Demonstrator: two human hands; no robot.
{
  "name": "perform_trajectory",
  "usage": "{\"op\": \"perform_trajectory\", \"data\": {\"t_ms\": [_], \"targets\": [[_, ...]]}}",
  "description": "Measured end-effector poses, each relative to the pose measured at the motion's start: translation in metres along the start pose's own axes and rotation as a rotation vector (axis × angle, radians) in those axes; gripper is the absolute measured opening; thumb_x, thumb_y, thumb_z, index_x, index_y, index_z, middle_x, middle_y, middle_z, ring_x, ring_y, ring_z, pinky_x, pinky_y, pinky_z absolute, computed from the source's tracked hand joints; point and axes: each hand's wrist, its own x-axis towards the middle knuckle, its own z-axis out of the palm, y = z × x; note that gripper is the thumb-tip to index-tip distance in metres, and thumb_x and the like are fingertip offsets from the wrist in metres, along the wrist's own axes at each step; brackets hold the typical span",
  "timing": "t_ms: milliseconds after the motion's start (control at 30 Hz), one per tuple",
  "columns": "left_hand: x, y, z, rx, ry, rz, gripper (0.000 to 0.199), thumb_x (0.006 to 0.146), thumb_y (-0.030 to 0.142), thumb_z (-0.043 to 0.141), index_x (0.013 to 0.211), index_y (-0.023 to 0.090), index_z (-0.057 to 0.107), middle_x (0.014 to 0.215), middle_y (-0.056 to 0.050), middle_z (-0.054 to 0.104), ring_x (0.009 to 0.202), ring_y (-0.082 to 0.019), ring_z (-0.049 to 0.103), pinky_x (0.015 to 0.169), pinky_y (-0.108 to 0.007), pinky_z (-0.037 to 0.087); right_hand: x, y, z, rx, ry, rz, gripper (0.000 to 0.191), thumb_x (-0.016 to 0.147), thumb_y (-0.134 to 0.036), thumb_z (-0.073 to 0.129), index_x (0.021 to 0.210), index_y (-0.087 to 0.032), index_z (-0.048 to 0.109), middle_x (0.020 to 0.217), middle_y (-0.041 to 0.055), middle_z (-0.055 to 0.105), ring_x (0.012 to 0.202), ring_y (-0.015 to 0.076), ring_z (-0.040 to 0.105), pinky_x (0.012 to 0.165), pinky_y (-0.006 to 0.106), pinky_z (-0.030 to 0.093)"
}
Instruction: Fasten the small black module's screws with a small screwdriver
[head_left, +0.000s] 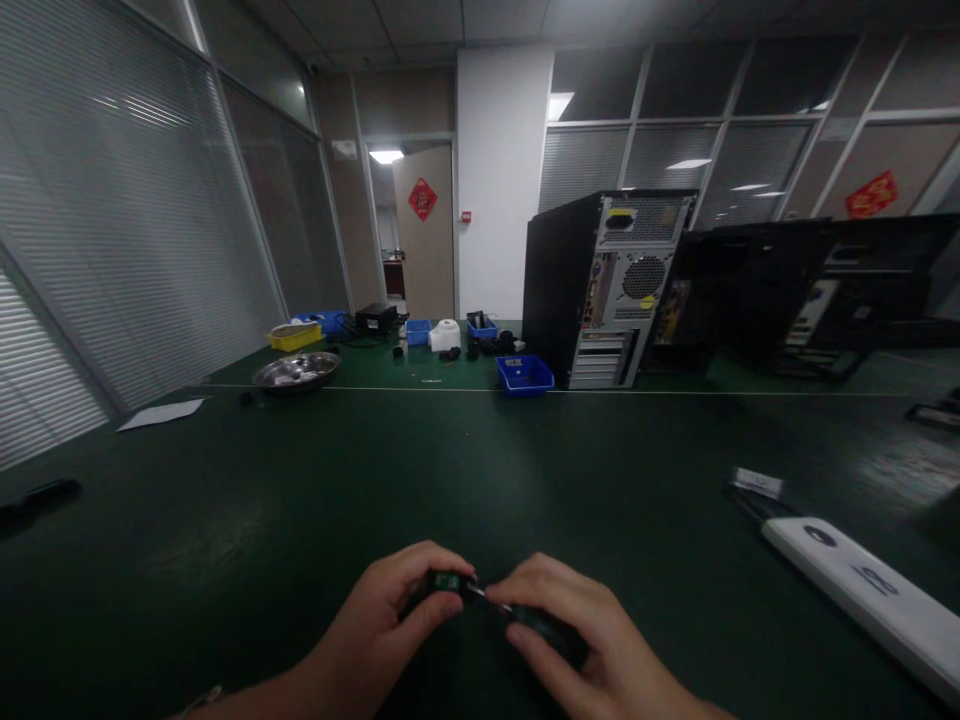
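Low in the middle of the view, my left hand (397, 610) pinches a small dark part with a green circuit board (448, 581) between thumb and fingers. My right hand (570, 625) is closed around a dark-handled screwdriver (547, 632). Its thin metal shaft points left, and the tip meets the right end of the small part. Whether the tip sits in a screw is too small to tell. Both hands are just above the green table (360, 480), close together. Fingers cover much of the part and of the handle.
A white power strip (862, 590) lies at the right. Farther back stand a black computer tower (562, 290), a blue bin (525, 374), a metal bowl (297, 371), and a yellow tray (294, 336). A dark tool (37, 497) lies at the left edge, near a white paper (160, 414).
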Motion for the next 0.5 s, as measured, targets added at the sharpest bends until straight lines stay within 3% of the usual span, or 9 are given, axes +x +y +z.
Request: {"op": "perform_trajectory", "data": {"t_ms": [500], "targets": [[-0.0014, 0.0047, -0.0015, 0.043, 0.035, 0.129, 0.019, 0.081, 0.018, 0.071, 0.098, 0.023, 0.075, 0.096, -0.007, 0.075, 0.092, -0.024, 0.068, 0.083, -0.033, 0.051, -0.0003, -0.0002, 0.0002, -0.052, -0.052, 0.012, 0.029, 0.085, -0.007, 0.057, 0.109, -0.018, 0.068, 0.097, 0.0106, 0.069, 0.085, 0.0196, 0.066, 0.074, 0.029, 0.052]]}}
